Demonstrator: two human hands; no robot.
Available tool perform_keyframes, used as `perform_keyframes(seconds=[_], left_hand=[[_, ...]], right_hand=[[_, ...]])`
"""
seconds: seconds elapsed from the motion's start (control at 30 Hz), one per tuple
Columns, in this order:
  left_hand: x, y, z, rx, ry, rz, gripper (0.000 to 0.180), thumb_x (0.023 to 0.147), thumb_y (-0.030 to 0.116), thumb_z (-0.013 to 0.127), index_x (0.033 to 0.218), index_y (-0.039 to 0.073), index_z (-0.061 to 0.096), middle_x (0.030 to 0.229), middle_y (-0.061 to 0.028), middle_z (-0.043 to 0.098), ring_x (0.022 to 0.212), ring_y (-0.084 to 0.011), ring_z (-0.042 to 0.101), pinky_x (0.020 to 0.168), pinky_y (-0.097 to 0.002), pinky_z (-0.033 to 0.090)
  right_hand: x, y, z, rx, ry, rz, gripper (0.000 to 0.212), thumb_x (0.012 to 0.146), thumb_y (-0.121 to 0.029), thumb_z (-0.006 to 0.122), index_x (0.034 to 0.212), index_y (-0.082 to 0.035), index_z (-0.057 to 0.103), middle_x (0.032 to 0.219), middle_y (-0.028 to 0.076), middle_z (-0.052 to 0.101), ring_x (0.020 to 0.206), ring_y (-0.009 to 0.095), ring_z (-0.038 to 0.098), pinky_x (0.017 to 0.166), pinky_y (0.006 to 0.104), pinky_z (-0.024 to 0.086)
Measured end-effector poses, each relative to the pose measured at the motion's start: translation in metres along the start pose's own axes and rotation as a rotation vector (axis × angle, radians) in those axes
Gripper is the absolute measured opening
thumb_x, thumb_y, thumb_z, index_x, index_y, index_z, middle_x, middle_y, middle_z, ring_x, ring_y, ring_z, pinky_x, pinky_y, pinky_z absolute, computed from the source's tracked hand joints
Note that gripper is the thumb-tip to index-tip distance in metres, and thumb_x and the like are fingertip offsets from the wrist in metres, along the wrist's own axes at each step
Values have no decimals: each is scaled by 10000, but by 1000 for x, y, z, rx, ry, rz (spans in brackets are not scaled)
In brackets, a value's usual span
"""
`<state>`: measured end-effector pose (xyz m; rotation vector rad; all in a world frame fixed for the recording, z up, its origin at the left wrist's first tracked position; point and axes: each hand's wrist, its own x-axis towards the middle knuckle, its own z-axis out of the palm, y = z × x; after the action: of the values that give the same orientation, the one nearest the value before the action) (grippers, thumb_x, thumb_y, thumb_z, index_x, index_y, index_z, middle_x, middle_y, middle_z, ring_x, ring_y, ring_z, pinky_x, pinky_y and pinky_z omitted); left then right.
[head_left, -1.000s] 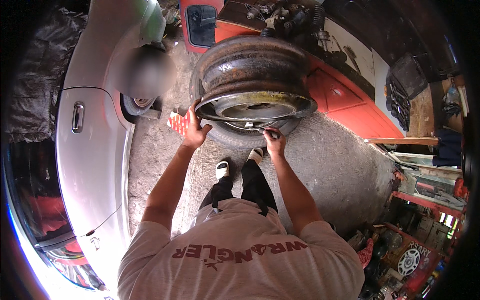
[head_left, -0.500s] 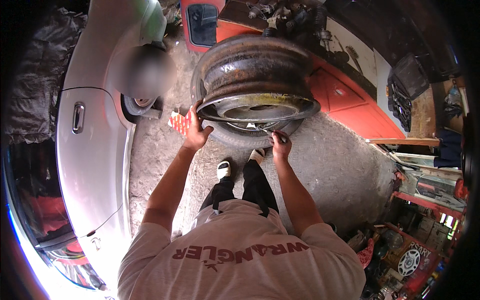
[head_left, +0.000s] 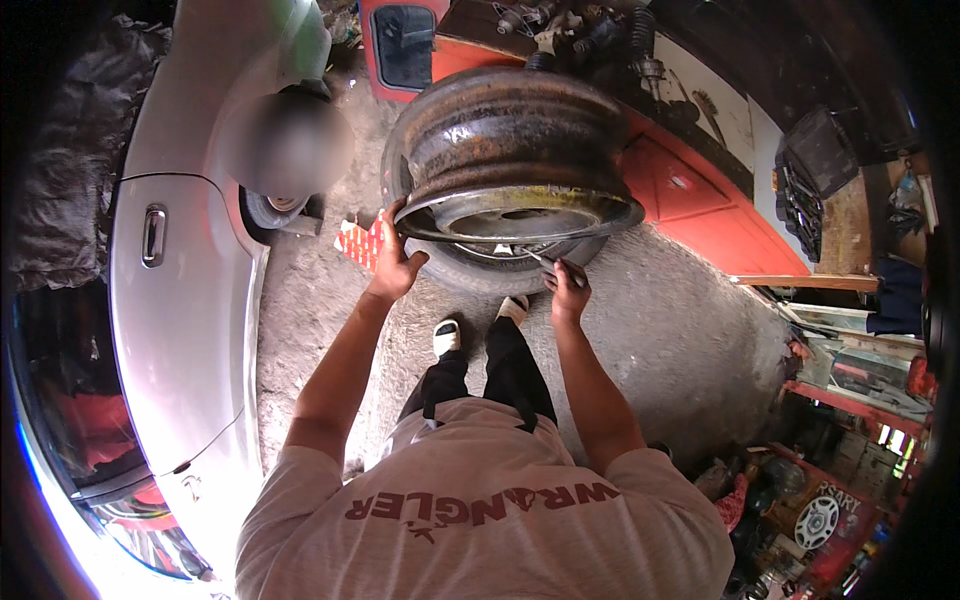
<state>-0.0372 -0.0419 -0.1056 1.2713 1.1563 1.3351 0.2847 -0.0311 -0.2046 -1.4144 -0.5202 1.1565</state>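
rusty rim (head_left: 500,135) over tire (head_left: 462,277), right of car (head_left: 190,300): left hand (head_left: 394,265), thumb spread from fingers, at left edge; right hand (head_left: 568,288) pinching slim tool (head_left: 544,261), tip by near edge. from here, steady rim, light tip look best.

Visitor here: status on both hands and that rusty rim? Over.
Left hand at rusty rim's left edge. Right hand gripping slim tool, tip near rim's lower edge. Tire behind and below rim.
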Motion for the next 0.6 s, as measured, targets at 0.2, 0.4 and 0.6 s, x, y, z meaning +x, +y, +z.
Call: perform_keyframes(seconds=[0.2,0.4,0.6], left_hand=[[2,5,3,-14,-17,-11,992,679,-185,515,1530,67,72,1484,-159,313,1425,-277,288,1172,-387,233],[1,4,2,9,-7,6,987,681,-189,516,1529,66,78,1480,-158,324,1429,-275,283,1169,-376,232],[4,3,3,-32,-22,-9,988,690,-193,512,1532,73,70,1487,-146,322,1436,-271,273,1162,-365,231]], right_hand=[[7,-4,21,-53,-44,63,240,830,-136,753,1023,-29,658,878,67,692,668,170,675,560,258,519],[-2,-13,-8,-66,-57,14,203,823,-107,756,986,-19,672,810,53,680,625,118,626,534,232,505],[-5,-21,22,-48,-191,24,236,829,-70,746,1020,-48,609,829,78,674,667,168,675,547,274,540]])
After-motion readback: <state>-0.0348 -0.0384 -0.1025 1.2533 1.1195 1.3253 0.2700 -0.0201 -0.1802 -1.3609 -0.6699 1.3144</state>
